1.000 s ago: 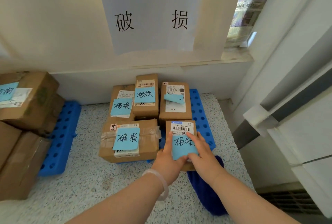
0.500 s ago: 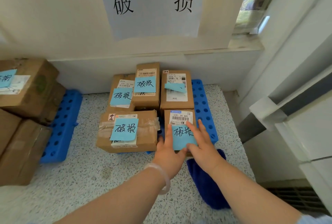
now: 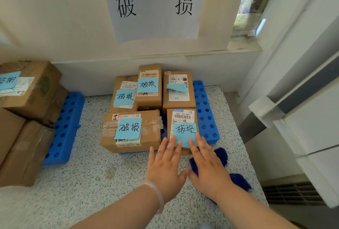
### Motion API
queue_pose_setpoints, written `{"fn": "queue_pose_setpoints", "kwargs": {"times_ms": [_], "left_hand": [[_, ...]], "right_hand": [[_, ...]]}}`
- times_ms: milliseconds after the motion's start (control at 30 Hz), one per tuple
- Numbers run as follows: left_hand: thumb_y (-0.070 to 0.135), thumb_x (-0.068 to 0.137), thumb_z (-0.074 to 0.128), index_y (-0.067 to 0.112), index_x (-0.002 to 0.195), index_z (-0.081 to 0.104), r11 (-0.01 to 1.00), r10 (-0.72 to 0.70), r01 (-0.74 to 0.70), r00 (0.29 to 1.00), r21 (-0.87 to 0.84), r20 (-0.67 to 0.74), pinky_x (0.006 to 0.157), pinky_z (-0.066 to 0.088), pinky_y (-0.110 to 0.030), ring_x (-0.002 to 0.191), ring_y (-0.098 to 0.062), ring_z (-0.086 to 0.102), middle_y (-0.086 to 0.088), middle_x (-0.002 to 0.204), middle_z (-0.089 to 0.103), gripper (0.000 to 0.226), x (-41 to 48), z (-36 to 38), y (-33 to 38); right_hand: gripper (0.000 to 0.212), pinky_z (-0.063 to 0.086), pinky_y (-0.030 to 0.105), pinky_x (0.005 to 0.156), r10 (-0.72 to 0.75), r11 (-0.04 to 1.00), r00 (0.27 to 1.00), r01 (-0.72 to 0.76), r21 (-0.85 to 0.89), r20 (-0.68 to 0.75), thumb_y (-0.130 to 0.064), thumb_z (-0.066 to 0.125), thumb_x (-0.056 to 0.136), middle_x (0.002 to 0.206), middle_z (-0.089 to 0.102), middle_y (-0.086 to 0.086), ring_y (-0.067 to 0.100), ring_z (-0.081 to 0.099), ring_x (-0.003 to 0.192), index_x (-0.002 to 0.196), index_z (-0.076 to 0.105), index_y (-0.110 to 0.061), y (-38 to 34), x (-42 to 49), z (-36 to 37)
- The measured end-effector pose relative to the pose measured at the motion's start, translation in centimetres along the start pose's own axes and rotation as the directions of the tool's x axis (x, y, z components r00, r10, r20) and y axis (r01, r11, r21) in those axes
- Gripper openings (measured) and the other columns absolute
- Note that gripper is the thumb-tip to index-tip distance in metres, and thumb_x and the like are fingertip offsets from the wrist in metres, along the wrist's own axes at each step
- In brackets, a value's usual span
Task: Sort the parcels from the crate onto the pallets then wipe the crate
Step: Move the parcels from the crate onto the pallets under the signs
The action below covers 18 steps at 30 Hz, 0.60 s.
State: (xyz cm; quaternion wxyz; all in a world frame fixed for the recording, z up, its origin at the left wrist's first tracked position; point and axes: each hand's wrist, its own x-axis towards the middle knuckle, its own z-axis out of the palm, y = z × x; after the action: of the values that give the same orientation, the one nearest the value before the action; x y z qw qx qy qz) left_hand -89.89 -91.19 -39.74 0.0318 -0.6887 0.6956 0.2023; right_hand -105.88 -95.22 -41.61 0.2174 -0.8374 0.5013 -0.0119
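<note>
Both hands were open and flat, holding nothing. The left hand and right hand hovered at the near edge of the small parcel, fingertips over its blue sticky note; whether they touched it could not be told. That parcel sat on the front right of the blue pallet, just beside the taped parcel, with three more parcels behind it. All lay under the wall sign bearing the same two characters as the notes.

Risks, as I judged them: the small parcel's near edge seemed to overhang the pallet front, so a stray brush from either hand could tip it onto the floor. The sticky note could peel if fingers dragged over it; the one on the back right parcel was already curled. The blue cloth lay on the floor under the right wrist, easy to snag or kick. A second pallet to the left held other boxes. The crate was not in view.
</note>
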Motion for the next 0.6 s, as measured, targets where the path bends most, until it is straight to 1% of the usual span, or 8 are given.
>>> {"fn": "queue_pose_setpoints", "kwargs": {"times_ms": [100,200,267,300,333,400,433,600], "left_hand": [[0.071,0.069,-0.013,0.03,0.15,-0.023,0.997,-0.007,0.006,1.0,0.073,0.013,0.111,-0.024,-0.05,0.142,-0.016,-0.033,0.01,0.151,-0.041,0.091,0.9,0.1,-0.5],[0.071,0.085,0.001,0.028,0.151,-0.021,0.994,-0.02,0.017,0.999,0.111,0.026,0.113,-0.022,-0.052,0.145,-0.017,-0.03,0.008,0.154,-0.039,0.082,1.4,0.0,-0.8],[0.072,0.081,-0.003,0.028,0.151,-0.023,0.991,-0.018,0.015,1.0,0.133,0.024,0.113,-0.021,-0.053,0.145,-0.018,-0.029,0.008,0.153,-0.04,0.085,1.4,-0.1,-0.8],[0.072,0.078,-0.005,0.028,0.151,-0.023,0.991,-0.014,0.011,1.0,0.136,0.023,0.113,-0.022,-0.053,0.145,-0.018,-0.029,0.008,0.153,-0.04,0.086,1.4,-0.3,-0.8],[0.072,0.082,-0.001,0.029,0.151,-0.022,0.991,-0.012,0.008,1.0,0.132,0.028,0.113,-0.021,-0.053,0.146,-0.018,-0.028,0.007,0.153,-0.039,0.084,1.4,-0.4,-0.8],[0.067,0.094,0.018,0.03,0.153,-0.018,0.995,-0.008,0.004,0.999,0.103,0.038,0.114,-0.02,-0.052,0.146,-0.018,-0.027,0.007,0.155,-0.035,0.078,1.3,-0.7,-0.9],[0.065,0.096,0.024,0.03,0.153,-0.017,0.996,-0.002,-0.001,1.0,0.091,0.031,0.114,-0.02,-0.052,0.146,-0.018,-0.027,0.006,0.157,-0.034,0.078,1.1,-1.0,-0.8],[0.064,0.096,0.029,0.037,0.152,-0.016,0.994,0.06,-0.06,0.998,0.092,-0.003,0.116,-0.016,-0.054,0.148,-0.021,-0.024,0.004,0.159,-0.031,0.077,-0.4,-1.6,-1.0]], "right_hand": [[0.09,-0.016,0.026,0.114,-0.006,0.999,1.0,0.007,-0.031,0.018,-0.047,0.046,0.098,0.148,-0.045,-0.012,0.006,-0.034,0.14,0.14,-0.032,-0.033,-0.2,0.7,-0.4],[0.094,-0.014,0.026,0.113,-0.009,0.999,1.0,0.01,-0.042,0.029,-0.047,0.048,0.097,0.148,-0.046,-0.01,0.007,-0.035,0.14,0.138,-0.036,-0.033,-0.1,1.2,-0.6],[0.096,-0.016,0.026,0.112,-0.013,0.999,0.999,0.015,-0.049,0.036,-0.047,0.049,0.096,0.147,-0.048,-0.011,0.006,-0.036,0.139,0.137,-0.037,-0.033,0.0,1.3,-0.5],[0.097,-0.016,0.026,0.112,-0.01,0.998,0.999,0.013,-0.056,0.041,-0.048,0.049,0.096,0.145,-0.049,-0.012,0.005,-0.037,0.138,0.138,-0.037,-0.033,0.0,1.4,-0.5],[0.097,-0.017,0.026,0.111,-0.006,0.998,0.999,0.009,-0.061,0.043,-0.049,0.05,0.095,0.145,-0.049,-0.012,0.004,-0.037,0.137,0.139,-0.036,-0.033,0.0,1.4,-0.5],[0.098,-0.019,0.028,0.112,0.008,0.998,0.999,-0.006,-0.057,0.034,-0.051,0.051,0.094,0.148,-0.045,-0.012,0.004,-0.036,0.136,0.142,-0.032,-0.033,-0.3,1.3,-0.7],[0.098,-0.019,0.028,0.112,0.017,0.999,1.0,-0.015,-0.052,0.02,-0.052,0.052,0.093,0.15,-0.043,-0.011,0.004,-0.036,0.137,0.143,-0.031,-0.034,-0.5,1.2,-0.8],[0.099,-0.015,0.03,0.114,0.093,0.995,0.994,-0.094,-0.033,-0.05,-0.06,0.054,0.089,0.154,-0.038,-0.013,0.004,-0.033,0.14,0.152,-0.018,-0.035,-2.0,-1.8,-0.8]]}}
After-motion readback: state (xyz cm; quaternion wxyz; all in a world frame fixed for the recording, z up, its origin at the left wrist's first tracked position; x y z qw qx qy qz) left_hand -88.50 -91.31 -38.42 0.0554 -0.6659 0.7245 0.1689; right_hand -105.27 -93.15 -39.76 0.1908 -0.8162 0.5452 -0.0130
